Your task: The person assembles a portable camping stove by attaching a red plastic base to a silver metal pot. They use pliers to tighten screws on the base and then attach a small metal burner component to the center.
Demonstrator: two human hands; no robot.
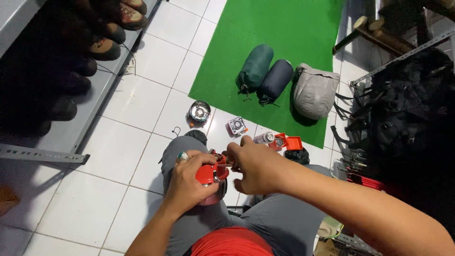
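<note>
Over open white tile floor [118,156], left hand [187,182] fingers grasp a red stove [208,174]; right hand [253,163] fingers pinch its edge.

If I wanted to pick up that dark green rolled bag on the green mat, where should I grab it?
Probably around the middle of the dark green rolled bag, coming down from above. It lies flat on the green mat as a long soft roll, so fingers can wrap its narrow width. The navy bag presses against its right side, so the left side is freer.
</note>
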